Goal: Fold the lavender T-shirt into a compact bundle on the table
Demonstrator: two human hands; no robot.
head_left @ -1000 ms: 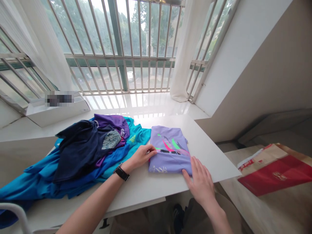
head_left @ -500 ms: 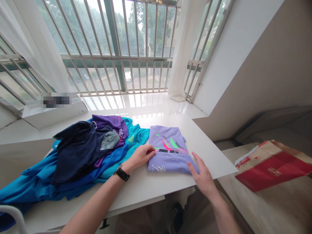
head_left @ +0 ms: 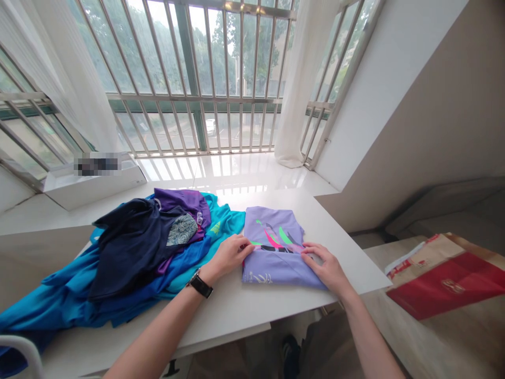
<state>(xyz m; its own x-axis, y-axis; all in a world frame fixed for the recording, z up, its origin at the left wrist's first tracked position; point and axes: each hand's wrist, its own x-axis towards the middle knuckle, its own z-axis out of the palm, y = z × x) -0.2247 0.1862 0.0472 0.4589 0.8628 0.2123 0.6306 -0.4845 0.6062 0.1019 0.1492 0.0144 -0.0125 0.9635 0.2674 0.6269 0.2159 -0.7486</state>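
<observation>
A lavender T-shirt [head_left: 276, 268] with a green, pink and black print lies on the white table, its near part folded over the printed part. My left hand [head_left: 229, 256] pinches the left end of the folded edge between thumb and fingers. At the right end of that same edge, my right hand [head_left: 327, 267] has thumb and fingers closed on the cloth. Left of the shirt is a loose heap of clothes: a navy garment [head_left: 130, 247] on top, with a purple garment [head_left: 181, 202] and blue and turquoise garments [head_left: 226, 218] around and under it.
The white table [head_left: 221, 310] meets a window sill with a barred window [head_left: 221, 100] and white curtains. A white box [head_left: 94, 184] stands at the back left. On the right, lower than the tabletop, is a red and tan paper bag [head_left: 453, 279]. A white curved bar [head_left: 23, 342] shows at lower left.
My right hand has moved up from the shirt's near right corner to the folded edge and closed on it. My left hand keeps its pinch. The view has shifted slightly.
</observation>
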